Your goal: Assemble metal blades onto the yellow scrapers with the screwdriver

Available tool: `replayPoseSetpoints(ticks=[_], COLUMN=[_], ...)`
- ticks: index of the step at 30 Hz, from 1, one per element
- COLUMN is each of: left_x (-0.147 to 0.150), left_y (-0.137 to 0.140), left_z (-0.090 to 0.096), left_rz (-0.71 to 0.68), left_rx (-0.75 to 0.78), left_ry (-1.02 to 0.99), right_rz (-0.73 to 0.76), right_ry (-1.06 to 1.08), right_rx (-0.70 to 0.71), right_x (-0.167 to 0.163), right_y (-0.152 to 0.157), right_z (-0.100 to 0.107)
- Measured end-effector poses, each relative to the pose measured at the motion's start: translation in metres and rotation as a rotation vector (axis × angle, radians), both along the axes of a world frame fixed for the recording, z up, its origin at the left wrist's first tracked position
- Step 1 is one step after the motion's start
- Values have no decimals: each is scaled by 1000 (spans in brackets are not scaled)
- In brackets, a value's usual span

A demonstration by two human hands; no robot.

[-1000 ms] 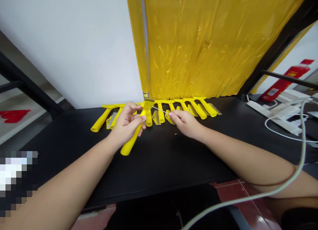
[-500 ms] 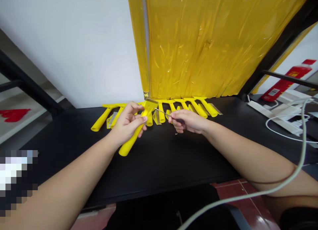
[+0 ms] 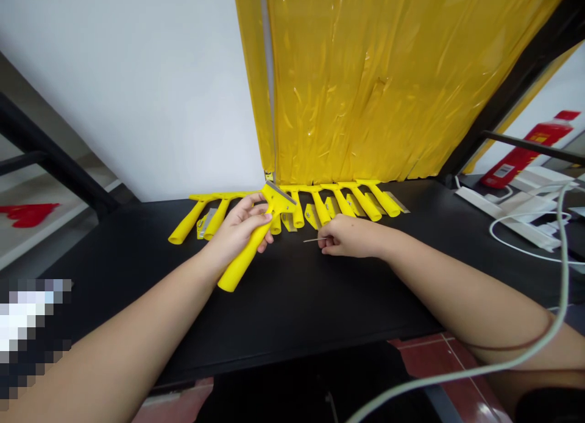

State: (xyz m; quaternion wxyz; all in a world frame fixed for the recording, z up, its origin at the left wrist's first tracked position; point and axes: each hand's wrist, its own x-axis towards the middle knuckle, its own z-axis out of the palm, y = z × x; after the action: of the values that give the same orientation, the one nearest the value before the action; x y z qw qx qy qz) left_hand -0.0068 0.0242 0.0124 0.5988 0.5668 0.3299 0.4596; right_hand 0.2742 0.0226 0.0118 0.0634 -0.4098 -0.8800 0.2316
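My left hand [image 3: 247,225] is closed around the handle of a yellow scraper [image 3: 242,258], its head tilted up and a metal blade along the top edge. My right hand [image 3: 350,237] is down at the black tabletop, fingers curled around a screwdriver [image 3: 314,240]. Only the thin shaft shows, pointing left, apart from the scraper; its handle is hidden in the hand. Whether the fingertips also pinch something small cannot be made out. Behind both hands lies a row of yellow scrapers [image 3: 365,202], with loose yellow blade plates [image 3: 312,216] between their handles.
The black tabletop [image 3: 274,313] ends at a front edge close to my body. Yellow plastic sheeting [image 3: 365,81] and a white panel [image 3: 137,88] stand behind it. At right are a red bottle [image 3: 525,152], white parts and a pale cable [image 3: 560,270] looping across my right forearm.
My right hand has drawn the screwdriver away from the scraper's head and dropped to the tabletop. The scraper in my left hand has turned slightly, showing more of its blade edge.
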Motion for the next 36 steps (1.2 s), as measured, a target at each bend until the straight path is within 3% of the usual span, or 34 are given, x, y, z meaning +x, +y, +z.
replayPoseSetpoints(ticks=[5, 11, 17, 21, 27, 31, 36], left_x=[1, 1, 10, 16, 21, 23, 23], left_y=[-1, 0, -13, -22, -29, -33, -35], left_z=[0, -4, -1, 2, 4, 1, -3], left_rz=[-47, -207, -367, -427, -376, -312, -207], left_rx=[-67, -178, -277, -270, -244, -122, -14], left_ry=[72, 159, 176, 172, 145, 178, 207], right_rz=[68, 128, 120, 54, 75, 75, -107], right_ry=[-28, 516, 698, 716, 702, 709, 791], right_rx=[80, -92, 223, 287, 271, 320, 79], right_x=[-1, -2, -16, -19, -18, -21, -25], right_y=[-5, -5, -8, -8, -7, -9, -12], right_z=[4, 8, 2, -1, -2, -2, -4])
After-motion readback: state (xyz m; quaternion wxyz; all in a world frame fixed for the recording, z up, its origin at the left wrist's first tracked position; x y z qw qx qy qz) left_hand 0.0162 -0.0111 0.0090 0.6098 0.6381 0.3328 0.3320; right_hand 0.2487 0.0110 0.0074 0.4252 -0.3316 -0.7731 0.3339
